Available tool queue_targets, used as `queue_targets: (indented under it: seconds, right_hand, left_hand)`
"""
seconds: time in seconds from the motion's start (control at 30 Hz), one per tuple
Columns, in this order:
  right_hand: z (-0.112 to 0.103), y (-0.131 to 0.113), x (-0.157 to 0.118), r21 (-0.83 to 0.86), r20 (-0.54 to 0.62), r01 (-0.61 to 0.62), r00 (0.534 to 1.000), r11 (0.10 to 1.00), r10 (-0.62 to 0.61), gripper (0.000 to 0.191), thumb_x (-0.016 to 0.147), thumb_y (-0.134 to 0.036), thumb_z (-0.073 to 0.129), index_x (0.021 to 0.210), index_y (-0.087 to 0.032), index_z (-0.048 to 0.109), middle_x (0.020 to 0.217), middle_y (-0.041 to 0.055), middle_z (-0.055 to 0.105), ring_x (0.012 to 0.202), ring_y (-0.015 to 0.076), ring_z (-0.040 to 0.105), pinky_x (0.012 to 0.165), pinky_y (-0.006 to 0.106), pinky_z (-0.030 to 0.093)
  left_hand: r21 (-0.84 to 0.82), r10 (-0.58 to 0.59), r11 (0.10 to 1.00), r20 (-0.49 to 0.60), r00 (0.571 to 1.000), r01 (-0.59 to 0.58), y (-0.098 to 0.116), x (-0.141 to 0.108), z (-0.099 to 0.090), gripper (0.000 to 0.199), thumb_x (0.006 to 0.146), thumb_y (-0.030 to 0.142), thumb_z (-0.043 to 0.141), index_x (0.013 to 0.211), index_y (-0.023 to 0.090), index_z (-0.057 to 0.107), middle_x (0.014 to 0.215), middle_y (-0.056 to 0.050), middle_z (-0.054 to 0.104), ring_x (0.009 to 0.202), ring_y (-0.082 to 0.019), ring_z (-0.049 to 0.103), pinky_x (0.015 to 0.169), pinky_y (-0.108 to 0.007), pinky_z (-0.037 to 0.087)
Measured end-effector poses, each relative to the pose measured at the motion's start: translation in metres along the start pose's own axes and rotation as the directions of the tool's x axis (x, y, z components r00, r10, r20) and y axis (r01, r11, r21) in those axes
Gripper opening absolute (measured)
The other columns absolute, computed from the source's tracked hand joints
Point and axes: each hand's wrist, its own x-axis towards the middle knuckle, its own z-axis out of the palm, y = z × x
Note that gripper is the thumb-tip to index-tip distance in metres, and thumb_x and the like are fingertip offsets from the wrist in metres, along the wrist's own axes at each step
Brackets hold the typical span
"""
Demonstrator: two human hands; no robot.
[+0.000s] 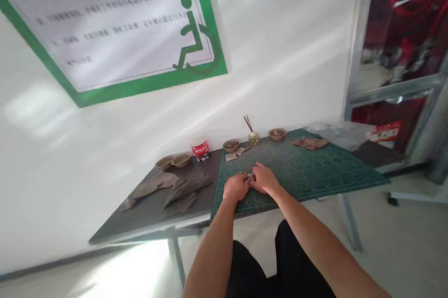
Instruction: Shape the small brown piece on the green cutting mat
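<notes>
2 brown cloths: lie along the left part of the table surface, towards its front edge; a brushing forearm could drag 1 off
2 bowls: near the back edge, just beside each other; a tug on the cloths could knock them
Tub: at the back edge, left of the green mat; a knock could tip it
Pale cards: near the mat's back left corner, before a small bowl; a sleeve or draught could scatter them
Left hand: fingers curled down at the pale piece; pinching or pressing, I cannot tell
Pale piece: between both hands, near the mat's front edge, mostly hidden; uneven pressure could tear or skew it
Reed jar: by the mat's back edge; its tall sticks could catch a reaching hand and spill it
Right hand: fingers bent at the piece's other side; whether it grips, I cannot tell
Crumpled cloth: near the mat's back right corner, beside a plastic bag; pulling either could shift the other
</notes>
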Motion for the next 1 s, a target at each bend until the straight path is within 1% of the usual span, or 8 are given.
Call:
queue_targets:
  seconds: [0.13,0.27,0.5,0.57,0.63,0.77,0.9,1.0]
  right_hand:
    - [-0.001,0.001,0.003,0.000,-0.008,-0.010,1.000,1.000,0.010,0.024,0.081,-0.027,0.042,0.091,-0.015,0.059,0.108,0.0108,0.055,0.124,0.0208,0.025,0.096,0.032,0.023]
    - [-0.005,0.001,0.004,-0.003,0.009,0.046,0.999,0.999,-0.046,0.026,0.082,-0.028,0.039,0.087,-0.020,0.063,0.119,0.0055,0.051,0.125,0.0210,0.023,0.097,0.033,0.022]
    - [-0.011,-0.004,-0.001,0.041,0.010,0.156,0.988,0.987,-0.156,0.026,0.079,-0.029,0.043,0.091,-0.021,0.064,0.119,0.0034,0.051,0.123,0.0198,0.027,0.098,0.032,0.022]
    - [-0.010,-0.006,-0.003,0.042,0.010,0.140,0.990,0.989,-0.141,0.024,0.077,-0.029,0.045,0.089,-0.020,0.063,0.116,0.0047,0.053,0.122,0.0201,0.027,0.097,0.032,0.023]
    - [-0.009,-0.006,-0.004,0.033,0.007,0.086,0.996,0.996,-0.087,0.022,0.077,-0.029,0.045,0.088,-0.018,0.062,0.110,0.0068,0.055,0.123,0.0204,0.026,0.095,0.032,0.024]
    - [-0.006,-0.005,-0.002,0.015,-0.019,0.001,1.000,1.000,0.000,0.021,0.079,-0.025,0.043,0.090,-0.016,0.059,0.107,0.0089,0.056,0.124,0.0201,0.025,0.094,0.033,0.024]
    - [-0.005,-0.002,0.001,-0.008,-0.046,0.011,0.999,1.000,-0.012,0.025,0.082,-0.025,0.039,0.089,-0.018,0.061,0.117,0.0078,0.052,0.124,0.0200,0.024,0.096,0.034,0.023]
    - [-0.007,-0.002,0.002,-0.011,-0.024,0.046,0.999,0.999,-0.046,0.027,0.082,-0.028,0.039,0.087,-0.020,0.064,0.119,0.0060,0.051,0.124,0.0204,0.024,0.096,0.034,0.023]
  left_hand:
    - [0.001,-0.024,1.000,0.017,1.000,0.024,0.002,0.000,-0.001,0.033,0.083,0.033,0.035,0.107,0.028,0.058,0.119,0.000,0.054,0.112,-0.017,0.045,0.092,-0.027,0.035]
    - [-0.010,-0.007,1.000,0.013,1.000,0.007,0.001,0.001,0.000,0.033,0.083,0.032,0.035,0.108,0.029,0.056,0.120,0.000,0.053,0.114,-0.016,0.043,0.095,-0.029,0.033]
    - [-0.052,-0.023,0.998,0.068,0.997,0.027,0.005,-0.001,-0.008,0.035,0.084,0.029,0.034,0.110,0.029,0.056,0.121,0.001,0.052,0.119,-0.016,0.038,0.098,-0.030,0.030]
    - [-0.062,-0.029,0.997,0.081,0.996,0.034,0.006,-0.002,-0.010,0.035,0.084,0.029,0.033,0.111,0.029,0.055,0.122,0.002,0.051,0.120,-0.016,0.037,0.098,-0.030,0.030]
    - [-0.062,-0.034,0.997,0.080,0.996,0.039,0.006,-0.001,-0.010,0.035,0.084,0.030,0.033,0.111,0.029,0.056,0.123,0.002,0.051,0.120,-0.016,0.037,0.099,-0.030,0.030]
    - [-0.049,-0.010,0.999,0.039,0.999,0.012,0.002,0.001,-0.004,0.034,0.083,0.031,0.034,0.109,0.029,0.056,0.121,0.001,0.052,0.119,-0.016,0.038,0.097,-0.030,0.032]
    - [-0.039,0.016,0.999,0.021,1.000,-0.015,0.000,0.002,0.000,0.034,0.083,0.030,0.034,0.108,0.029,0.057,0.120,0.002,0.053,0.118,-0.015,0.039,0.096,-0.028,0.032]
    - [-0.038,0.003,0.999,0.030,1.000,-0.002,0.000,0.002,-0.001,0.034,0.083,0.031,0.035,0.109,0.029,0.057,0.120,0.002,0.053,0.118,-0.015,0.039,0.097,-0.029,0.031]
